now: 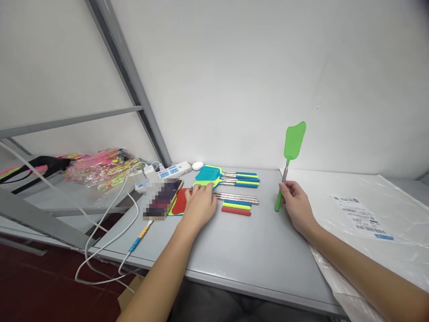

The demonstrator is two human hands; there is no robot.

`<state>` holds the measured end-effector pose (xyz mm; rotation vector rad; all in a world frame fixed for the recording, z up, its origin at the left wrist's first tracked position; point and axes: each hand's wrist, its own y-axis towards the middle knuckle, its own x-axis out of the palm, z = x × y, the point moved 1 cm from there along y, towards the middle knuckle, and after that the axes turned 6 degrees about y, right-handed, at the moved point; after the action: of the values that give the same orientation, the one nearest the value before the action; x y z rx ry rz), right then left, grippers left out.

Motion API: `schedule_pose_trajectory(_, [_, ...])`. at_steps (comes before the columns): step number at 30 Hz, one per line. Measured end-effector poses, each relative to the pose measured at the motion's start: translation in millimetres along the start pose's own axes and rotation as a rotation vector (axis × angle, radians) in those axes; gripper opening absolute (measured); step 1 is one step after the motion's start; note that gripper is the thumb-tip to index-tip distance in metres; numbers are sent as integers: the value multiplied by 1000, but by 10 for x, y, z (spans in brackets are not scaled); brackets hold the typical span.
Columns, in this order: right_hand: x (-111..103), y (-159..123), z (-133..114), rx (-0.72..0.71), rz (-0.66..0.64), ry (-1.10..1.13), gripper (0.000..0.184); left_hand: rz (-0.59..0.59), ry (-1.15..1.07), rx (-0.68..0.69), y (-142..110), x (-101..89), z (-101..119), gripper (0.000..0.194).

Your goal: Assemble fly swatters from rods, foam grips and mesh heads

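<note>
My right hand [296, 203] is closed around the grip of a green fly swatter [295, 141], held upright with its head at the top and a short metal shaft below. My left hand [201, 203] lies palm down with fingers apart, over a red fly swatter head [181, 201] and the metal rods beside it. Behind the fingers is a pile of fly swatters [209, 172] with blue and yellow heads. Right of my left hand are several bare metal rods [239, 197] and loose grips in blue, yellow and red [236, 211]. My left fingertips' contact is partly hidden.
A phone [164, 199], partly blurred, lies left of the swatters with a white cable [136, 223] hanging off the table. Behind it are a power strip [174, 170] and plastic-bagged colourful items [103, 167]. A white plastic mailer [365, 192] covers the table's right side.
</note>
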<state>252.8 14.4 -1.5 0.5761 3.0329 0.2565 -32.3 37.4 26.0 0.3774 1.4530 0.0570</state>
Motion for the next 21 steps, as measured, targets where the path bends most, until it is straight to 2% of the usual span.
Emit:
schedule_pose_trajectory(10, [59, -35, -32, -114, -49, -33, 28, 0, -35, -10, -68, 49, -19, 40])
schedule_pose_trajectory(21, [31, -34, -29, -103, -51, -97, 27, -6, -81, -17, -64, 83, 7, 42])
